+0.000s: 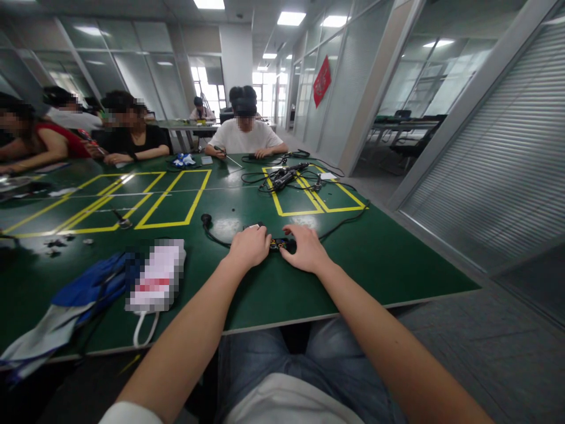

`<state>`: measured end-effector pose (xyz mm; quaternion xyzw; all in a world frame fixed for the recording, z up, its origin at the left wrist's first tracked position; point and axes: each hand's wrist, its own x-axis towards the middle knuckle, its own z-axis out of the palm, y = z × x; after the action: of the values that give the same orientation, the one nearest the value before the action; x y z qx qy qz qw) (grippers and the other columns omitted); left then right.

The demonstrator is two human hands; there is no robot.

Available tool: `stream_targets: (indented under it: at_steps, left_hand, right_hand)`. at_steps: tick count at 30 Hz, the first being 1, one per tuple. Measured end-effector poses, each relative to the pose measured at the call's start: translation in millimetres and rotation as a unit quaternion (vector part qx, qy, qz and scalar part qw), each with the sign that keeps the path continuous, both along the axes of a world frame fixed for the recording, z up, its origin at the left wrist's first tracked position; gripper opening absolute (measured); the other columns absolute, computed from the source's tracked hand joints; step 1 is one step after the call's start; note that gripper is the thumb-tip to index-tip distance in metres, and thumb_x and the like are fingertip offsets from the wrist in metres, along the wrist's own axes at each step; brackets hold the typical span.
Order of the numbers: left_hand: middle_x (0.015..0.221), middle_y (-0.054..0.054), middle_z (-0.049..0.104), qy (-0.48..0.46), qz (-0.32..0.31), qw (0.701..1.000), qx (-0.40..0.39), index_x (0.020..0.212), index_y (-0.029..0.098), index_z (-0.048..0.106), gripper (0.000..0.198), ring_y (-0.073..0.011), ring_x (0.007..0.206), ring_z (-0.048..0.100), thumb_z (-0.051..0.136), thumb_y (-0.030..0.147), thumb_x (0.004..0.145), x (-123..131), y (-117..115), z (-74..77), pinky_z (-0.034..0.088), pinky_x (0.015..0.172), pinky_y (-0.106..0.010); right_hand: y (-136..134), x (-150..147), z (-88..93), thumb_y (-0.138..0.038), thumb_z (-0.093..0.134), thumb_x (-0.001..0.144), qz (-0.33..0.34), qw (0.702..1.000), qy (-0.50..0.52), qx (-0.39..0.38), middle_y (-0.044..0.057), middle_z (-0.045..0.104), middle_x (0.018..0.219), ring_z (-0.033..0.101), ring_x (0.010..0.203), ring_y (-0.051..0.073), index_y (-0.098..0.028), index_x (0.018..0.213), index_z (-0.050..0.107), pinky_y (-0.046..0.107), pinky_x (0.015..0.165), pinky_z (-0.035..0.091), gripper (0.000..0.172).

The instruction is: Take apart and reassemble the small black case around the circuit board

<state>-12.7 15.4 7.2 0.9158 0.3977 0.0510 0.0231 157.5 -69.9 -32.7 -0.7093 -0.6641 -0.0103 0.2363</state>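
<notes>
My left hand (249,246) and my right hand (305,247) rest on the green table (375,259), both curled around a small black device (279,242) with orange marks between them. A black cable (212,232) runs from the device to the left and ends in a round plug (205,219). Another black cable (346,222) leads off to the right. Most of the device is hidden under my fingers.
Yellow tape boxes (172,200) mark the table. A tangle of black cables and tools (286,175) lies farther away. A blue and grey bag (83,294) and a white item lie at my left. Several people sit across and at the left.
</notes>
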Motion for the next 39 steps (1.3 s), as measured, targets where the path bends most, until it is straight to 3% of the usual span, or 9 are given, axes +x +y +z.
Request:
stream_targets:
  at_steps: [3,11,19,26,32,39]
  left_hand:
    - [0.125,-0.019,0.075,0.01,0.002,1.0,0.001,0.121,0.017,0.067,0.043,-0.0328,0.121,0.071,0.035,0.043,0.111,-0.2,-0.2,-2.0,0.054,0.098,-0.043]
    - [0.124,-0.016,0.077,0.031,0.005,0.999,-0.016,0.123,0.018,0.063,0.04,-0.032,0.114,0.074,0.037,0.047,0.11,0.0,0.2,-1.6,0.054,0.097,-0.043]
    - [0.109,-0.011,0.079,-0.071,0.019,0.997,-0.016,0.114,0.022,0.068,0.038,-0.0292,0.106,0.074,0.045,0.053,0.107,-0.6,3.6,5.4,0.054,0.085,-0.035]
    - [0.107,-0.01,0.078,-0.087,-0.029,0.996,-0.008,0.104,0.023,0.077,0.037,-0.0268,0.102,0.073,0.049,0.047,0.107,-3.5,9.2,5.0,0.053,0.084,-0.033]
    - [0.11,-0.011,0.078,-0.058,-0.023,0.998,-0.015,0.107,0.023,0.077,0.032,-0.0298,0.104,0.073,0.056,0.047,0.104,-3.5,11.6,0.3,0.054,0.084,-0.036]
    - [0.103,-0.01,0.078,-0.057,-0.02,0.997,-0.043,0.117,0.022,0.064,0.028,-0.0288,0.098,0.074,0.058,0.045,0.104,-3.4,11.2,-3.8,0.052,0.081,-0.036]
  right_hand:
    - [1.3,-1.1,-0.8,-0.04,0.078,0.087,0.012,1.0,0.009,-0.001,0.011,0.072,0.125,0.06,0.12,0.031,-0.021,0.135,0.061,0.042,0.104,0.042,0.054]
    - [3.7,-1.1,1.1,-0.038,0.087,0.086,0.019,0.999,0.034,-0.002,0.007,0.075,0.115,0.064,0.115,0.027,-0.022,0.141,0.061,0.04,0.103,0.045,0.063]
    - [7.0,1.6,-5.5,-0.04,0.09,0.083,0.01,0.999,0.045,0.014,0.009,0.074,0.116,0.065,0.115,0.029,-0.024,0.149,0.059,0.042,0.102,0.048,0.075]
    - [12.0,7.7,-16.4,-0.039,0.094,0.077,0.026,0.995,0.083,0.052,0.006,0.076,0.11,0.066,0.11,0.031,-0.028,0.157,0.05,0.047,0.1,0.05,0.092]
    - [12.9,9.7,-19.6,-0.042,0.093,0.078,0.035,0.994,0.088,0.056,0.005,0.077,0.11,0.065,0.111,0.03,-0.029,0.153,0.054,0.046,0.1,0.05,0.085]
    - [12.2,9.0,-19.2,-0.041,0.093,0.078,0.035,0.993,0.092,0.057,0.006,0.077,0.109,0.065,0.112,0.03,-0.028,0.146,0.06,0.046,0.099,0.05,0.077]
